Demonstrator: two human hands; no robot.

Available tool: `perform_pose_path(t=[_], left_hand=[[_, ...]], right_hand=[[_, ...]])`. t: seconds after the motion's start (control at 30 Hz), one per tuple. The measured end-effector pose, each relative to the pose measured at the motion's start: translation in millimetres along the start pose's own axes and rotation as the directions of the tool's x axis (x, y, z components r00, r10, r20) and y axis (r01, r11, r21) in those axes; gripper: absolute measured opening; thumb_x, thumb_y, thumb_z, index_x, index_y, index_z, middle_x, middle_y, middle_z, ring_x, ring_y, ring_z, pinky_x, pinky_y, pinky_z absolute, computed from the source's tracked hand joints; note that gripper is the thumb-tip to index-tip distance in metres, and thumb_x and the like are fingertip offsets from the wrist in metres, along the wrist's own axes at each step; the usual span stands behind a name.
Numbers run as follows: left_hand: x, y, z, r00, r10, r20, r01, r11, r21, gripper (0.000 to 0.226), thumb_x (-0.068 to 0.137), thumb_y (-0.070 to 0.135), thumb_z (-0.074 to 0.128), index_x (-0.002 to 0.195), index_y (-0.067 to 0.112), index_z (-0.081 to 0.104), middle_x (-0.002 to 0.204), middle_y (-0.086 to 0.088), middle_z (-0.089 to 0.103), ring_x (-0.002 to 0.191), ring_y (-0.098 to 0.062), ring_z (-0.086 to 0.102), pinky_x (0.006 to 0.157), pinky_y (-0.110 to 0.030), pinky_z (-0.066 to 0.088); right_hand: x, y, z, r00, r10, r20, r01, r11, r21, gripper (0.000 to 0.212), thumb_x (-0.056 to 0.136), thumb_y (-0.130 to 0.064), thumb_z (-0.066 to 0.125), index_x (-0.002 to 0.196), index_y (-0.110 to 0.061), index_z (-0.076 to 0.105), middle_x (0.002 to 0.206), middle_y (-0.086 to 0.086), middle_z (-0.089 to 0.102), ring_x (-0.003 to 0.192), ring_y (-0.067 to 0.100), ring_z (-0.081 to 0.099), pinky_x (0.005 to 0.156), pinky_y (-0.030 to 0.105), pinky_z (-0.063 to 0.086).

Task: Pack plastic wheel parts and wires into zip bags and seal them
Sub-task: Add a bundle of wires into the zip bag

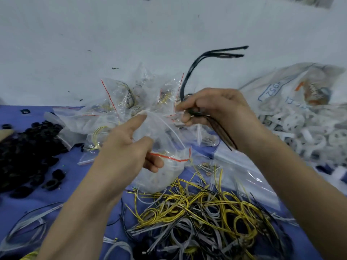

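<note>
Loose wire pile (pixel 197 212), yellow/grey/black, on blue cloth (pixel 75 175) | left hand (pixel 129 147) pinching clear zip bag (pixel 165 145) | right hand (pixel 216 113) grasping black wires (pixel 188 74) at bag mouth | white wheel parts (pixel 309 132) heaped right

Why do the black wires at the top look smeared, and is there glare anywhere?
Head view: the black wires, gripped by the right hand, are motion-blurred toward their tips; same view: the clear zip bag pinched in the left hand shows soft glare along its creases, veiling its contents; lighting is even, shadows faint.
</note>
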State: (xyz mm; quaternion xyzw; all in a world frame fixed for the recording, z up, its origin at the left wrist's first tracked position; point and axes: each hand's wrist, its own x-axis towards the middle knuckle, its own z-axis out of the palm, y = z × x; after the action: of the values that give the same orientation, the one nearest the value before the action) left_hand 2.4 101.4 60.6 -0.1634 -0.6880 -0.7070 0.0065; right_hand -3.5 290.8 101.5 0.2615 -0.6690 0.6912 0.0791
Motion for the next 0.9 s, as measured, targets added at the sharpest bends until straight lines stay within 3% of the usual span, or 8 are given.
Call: perform_pose_path(t=[0.13,0.23,0.33,0.47,0.57,0.67,0.8,0.9], left_hand=[[-5,5,10,0.999,0.031,0.038,-0.030,0.999,-0.038,0.054,0.087,-0.016,0.041,0.133,0.012,0.049,0.069,-0.009,0.066,0.035,-0.014,0.051,0.036,-0.018,0.039],[-11,9,18,0.998,0.038,0.057,-0.040,0.999,0.032,0.063,0.086,-0.018,0.038,0.141,0.013,0.042,0.135,-0.028,0.046,0.033,-0.014,0.048,0.035,-0.018,0.038],[-11,7,21,0.999,0.001,0.054,-0.007,0.994,0.110,0.063,0.085,-0.017,0.038,0.140,0.014,0.044,0.142,-0.025,0.041,0.031,-0.014,0.048,0.034,-0.018,0.039],[-6,6,14,1.000,0.002,0.011,-0.002,0.999,0.050,0.062,0.086,-0.017,0.037,0.140,0.013,0.044,0.109,-0.028,0.062,0.032,-0.013,0.049,0.035,-0.017,0.039],[-2,4,7,0.998,0.022,-0.053,-0.024,0.999,-0.041,0.060,0.086,-0.017,0.036,0.140,0.010,0.042,0.049,-0.002,0.058,0.032,-0.012,0.048,0.035,-0.016,0.037],[-1,6,0,0.996,-0.013,-0.091,0.007,0.997,-0.074,0.059,0.086,-0.016,0.035,0.140,0.009,0.042,0.047,-0.003,0.051,0.033,-0.011,0.049,0.035,-0.017,0.039],[-3,11,-1,0.997,-0.040,-0.070,0.036,0.998,-0.054,0.062,0.084,-0.016,0.035,0.140,0.010,0.041,0.079,-0.020,0.053,0.032,-0.011,0.050,0.035,-0.016,0.040],[-5,9,0,0.998,-0.041,-0.055,0.041,0.999,-0.017,0.063,0.084,-0.015,0.035,0.141,0.011,0.041,0.076,-0.021,0.062,0.033,-0.012,0.051,0.035,-0.017,0.040]], right_hand=[[11,-1,41,0.922,0.325,0.210,-0.067,0.668,-0.741,0.026,0.087,0.007,0.045,0.088,0.002,0.070,0.076,0.006,0.066,0.070,0.013,0.056,0.070,0.019,0.047],[12,12,55,0.783,0.594,0.183,-0.037,0.338,-0.941,0.028,0.095,0.000,0.040,0.115,0.008,0.058,0.110,0.021,0.061,0.080,0.017,0.042,0.054,0.015,0.034],[17,27,64,0.732,0.679,0.063,-0.060,0.155,-0.986,0.035,0.101,-0.010,0.032,0.131,0.001,0.046,0.127,0.016,0.053,0.091,0.020,0.047,0.073,0.011,0.037],[32,24,72,0.707,0.694,0.139,0.043,0.153,-0.987,0.038,0.099,-0.004,0.032,0.067,-0.015,0.049,0.063,-0.003,0.053,0.064,0.008,0.045,0.058,0.004,0.038],[20,-6,60,0.868,0.450,0.209,0.039,0.358,-0.933,0.020,0.092,-0.004,0.047,0.084,-0.011,0.064,0.080,0.000,0.059,0.079,0.015,0.053,0.065,0.010,0.041],[-21,-24,33,0.994,0.107,-0.002,-0.066,0.605,-0.793,0.015,0.086,-0.010,0.058,0.079,-0.016,0.069,0.080,0.007,0.071,0.077,0.020,0.065,0.072,0.029,0.049],[-91,16,13,0.868,0.424,-0.257,-0.343,0.138,-0.929,0.014,0.089,-0.021,0.057,0.086,-0.013,0.068,0.083,0.004,0.069,0.072,0.015,0.058,0.067,0.024,0.045],[-123,59,18,0.743,0.579,-0.335,-0.450,0.062,-0.891,0.024,0.088,-0.034,0.062,0.092,-0.011,0.063,0.092,0.007,0.066,0.083,0.022,0.059,0.071,0.028,0.045]])
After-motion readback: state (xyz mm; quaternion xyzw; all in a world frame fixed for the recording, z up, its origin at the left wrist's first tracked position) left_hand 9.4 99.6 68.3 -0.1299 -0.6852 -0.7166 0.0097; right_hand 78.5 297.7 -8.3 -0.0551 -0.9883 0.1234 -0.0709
